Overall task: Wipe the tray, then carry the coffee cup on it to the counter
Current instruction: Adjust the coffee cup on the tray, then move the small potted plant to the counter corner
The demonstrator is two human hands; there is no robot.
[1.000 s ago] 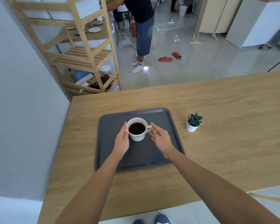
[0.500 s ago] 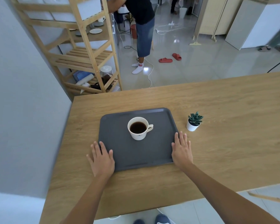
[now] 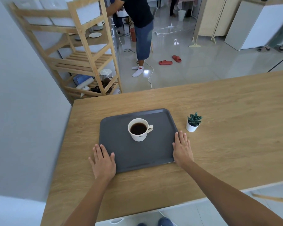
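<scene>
Hands flat at both tray edges

Your left hand [image 3: 103, 162] lies flat, fingers spread, over the lower-left corner of the grey tray [image 3: 121, 154]. Your right hand [image 3: 182, 150] lies flat against its right edge, gripping nothing. At centre frame the tray rests on the wooden counter [image 3: 227, 128], the full coffee cup [image 3: 138, 129] upright on it. A small potted plant [image 3: 193, 122] stands just right.

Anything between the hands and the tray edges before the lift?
Nothing visible. The left hand lies flat over the tray's near-left corner and the right hand along its right edge, fingers extended. The cup stands mid-tray, apart from both hands. The potted plant stands on the table just beyond the right fingertips, off the tray.
</scene>
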